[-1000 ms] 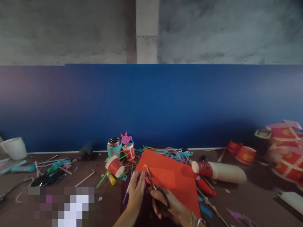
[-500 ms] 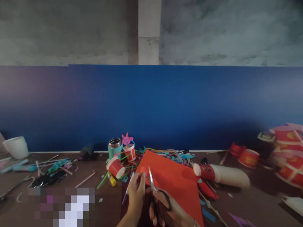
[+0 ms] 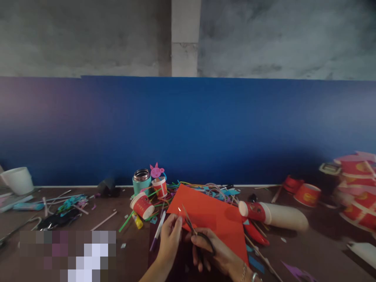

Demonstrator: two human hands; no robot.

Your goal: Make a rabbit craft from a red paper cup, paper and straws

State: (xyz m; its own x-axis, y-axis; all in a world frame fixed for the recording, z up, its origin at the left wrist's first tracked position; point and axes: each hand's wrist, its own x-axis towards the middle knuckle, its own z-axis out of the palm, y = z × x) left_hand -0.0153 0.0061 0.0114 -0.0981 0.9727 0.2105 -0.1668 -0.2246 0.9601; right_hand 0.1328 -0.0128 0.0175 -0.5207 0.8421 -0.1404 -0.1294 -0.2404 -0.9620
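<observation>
My left hand (image 3: 171, 237) is closed, its thumb and fingertips pinched on a bit of red paper (image 3: 186, 226) that is hard to tell from the sheet behind. A pair of scissors (image 3: 189, 224) with black handles is in my right hand (image 3: 216, 250), fingers through the loops. Its blades point up and away, close beside my left fingertips. Beneath and beyond both hands lies a large red paper sheet (image 3: 214, 207), partly hidden by them. A white and purple marker (image 3: 158, 229) rests just left of my left hand.
Left of the sheet are a tipped red paper cup (image 3: 142, 206), a teal flask (image 3: 141, 182) and a yellow glue stick (image 3: 137, 220). On the right lie a long white and red roll (image 3: 282, 216) and stacked red cups (image 3: 358, 188). Scraps and sticks litter the brown table (image 3: 96, 250).
My right hand and the scissors have shifted slightly right and turned, so the blades show darker and narrower. My left hand keeps its pinch. The whole view has shifted a little.
</observation>
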